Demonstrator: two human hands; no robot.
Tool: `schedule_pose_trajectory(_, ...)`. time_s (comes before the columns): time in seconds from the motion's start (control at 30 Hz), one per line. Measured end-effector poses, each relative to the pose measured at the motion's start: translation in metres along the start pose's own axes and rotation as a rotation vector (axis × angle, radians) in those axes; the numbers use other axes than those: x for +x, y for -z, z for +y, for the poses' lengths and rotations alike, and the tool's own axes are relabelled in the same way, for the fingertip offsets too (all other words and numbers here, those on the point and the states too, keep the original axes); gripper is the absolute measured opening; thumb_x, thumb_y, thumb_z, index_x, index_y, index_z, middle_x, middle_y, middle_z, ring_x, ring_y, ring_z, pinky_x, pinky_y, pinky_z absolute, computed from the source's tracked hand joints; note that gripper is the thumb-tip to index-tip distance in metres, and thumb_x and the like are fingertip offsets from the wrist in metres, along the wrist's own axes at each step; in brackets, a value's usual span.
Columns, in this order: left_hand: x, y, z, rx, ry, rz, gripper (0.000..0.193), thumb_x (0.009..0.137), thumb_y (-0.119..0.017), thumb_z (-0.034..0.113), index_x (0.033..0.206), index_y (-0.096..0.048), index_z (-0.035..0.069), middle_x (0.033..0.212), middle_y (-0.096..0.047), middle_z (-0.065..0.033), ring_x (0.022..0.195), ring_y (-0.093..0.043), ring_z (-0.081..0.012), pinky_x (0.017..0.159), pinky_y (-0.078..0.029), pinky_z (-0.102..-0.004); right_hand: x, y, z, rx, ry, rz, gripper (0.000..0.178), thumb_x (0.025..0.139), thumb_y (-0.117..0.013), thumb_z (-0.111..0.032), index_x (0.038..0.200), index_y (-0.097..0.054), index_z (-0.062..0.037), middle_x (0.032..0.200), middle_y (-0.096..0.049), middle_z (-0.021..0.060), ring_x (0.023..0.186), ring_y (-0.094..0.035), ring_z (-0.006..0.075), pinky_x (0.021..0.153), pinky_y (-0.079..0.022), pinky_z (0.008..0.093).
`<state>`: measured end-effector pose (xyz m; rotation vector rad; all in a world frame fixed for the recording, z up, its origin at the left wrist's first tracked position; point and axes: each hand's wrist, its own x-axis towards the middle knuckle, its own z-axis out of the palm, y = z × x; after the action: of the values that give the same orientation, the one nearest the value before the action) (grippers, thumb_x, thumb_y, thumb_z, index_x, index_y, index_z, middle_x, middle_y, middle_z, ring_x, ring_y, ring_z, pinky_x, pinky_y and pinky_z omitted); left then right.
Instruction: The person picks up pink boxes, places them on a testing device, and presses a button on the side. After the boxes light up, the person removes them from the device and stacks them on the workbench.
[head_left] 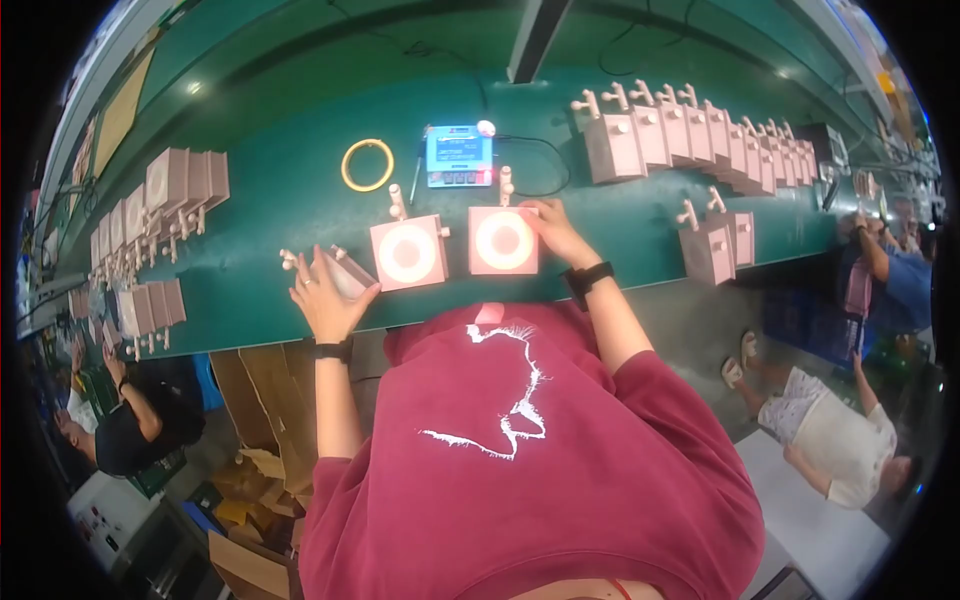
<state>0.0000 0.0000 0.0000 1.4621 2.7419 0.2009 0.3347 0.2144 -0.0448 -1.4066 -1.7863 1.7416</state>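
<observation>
My left hand (328, 308) grips a small pink box (349, 272) at the near edge of the bench, tilted, with a jointed peg on it; the fingers hide part of it. To its right lies a pink box with a glowing white ring (408, 252), apart from both hands, its peg pointing away from me. A second lit pink box (502, 240) lies beside that one. My right hand (560, 236) is closed on its upper right side, where the fingertips cover whatever they pinch. Beyond the lit boxes sits a blue tester with a screen (459, 150).
Rows of pink boxes stand at the right (690, 132) and left (135, 215) of the green bench (270, 205). Two more boxes (712, 250) are near the right front edge. A yellow ring (367, 165) lies left of the tester. Other people (830, 430) are around the bench.
</observation>
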Motion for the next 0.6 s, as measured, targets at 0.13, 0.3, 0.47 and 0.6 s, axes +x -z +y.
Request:
schedule_pose_trajectory(0.13,0.004,0.023,0.012,0.004,-0.155,-0.224,0.110,0.051,-0.084,0.049,0.145,-0.031,0.026,0.146,-0.026,-0.0223,0.124,-0.040,-0.0422,0.099,-0.033,-0.0599,0.000,0.018,0.004,-0.073,-0.031,-0.052,0.035,0.095,-0.052,-0.033,0.118,-0.061,-0.0095,0.124,-0.039,0.0146,0.122,-0.039,0.0283,0.108,-0.030,0.0338)
schedule_pose_trajectory(0.3,0.021,0.040,0.000,0.066,-0.174,-0.436,0.105,0.049,-0.087,0.038,0.141,-0.035,0.032,0.139,-0.033,-0.0212,0.114,-0.047,-0.0451,0.086,-0.045,-0.0579,0.004,0.009,0.000,-0.191,0.050,-0.049,0.037,0.093,-0.053,-0.037,0.115,-0.062,-0.0085,0.114,-0.041,0.0142,0.112,-0.043,0.0270,0.100,-0.036,0.0335)
schedule_pose_trajectory(0.47,0.030,0.034,-0.004,0.060,-0.197,-0.491,0.103,0.048,-0.087,0.032,0.137,-0.037,0.033,0.129,-0.039,-0.0182,0.109,-0.051,-0.0443,0.079,-0.049,-0.0575,0.001,0.004,0.008,-0.110,0.124,0.068,0.035,0.092,-0.056,-0.037,0.111,-0.062,-0.0077,0.107,-0.044,0.0119,0.098,-0.050,0.0252,0.091,-0.042,0.0326)
schedule_pose_trajectory(0.6,0.032,0.036,0.005,0.090,-0.166,-0.488,0.100,0.047,-0.087,0.030,0.134,-0.039,0.033,0.123,-0.042,-0.0163,0.105,-0.053,-0.0433,0.078,-0.049,-0.0576,0.002,-0.001,0.014,-0.054,0.142,0.144,0.035,0.091,-0.059,-0.036,0.109,-0.062,-0.0065,0.103,-0.047,0.0103,0.091,-0.052,0.0228,0.084,-0.044,0.0313)
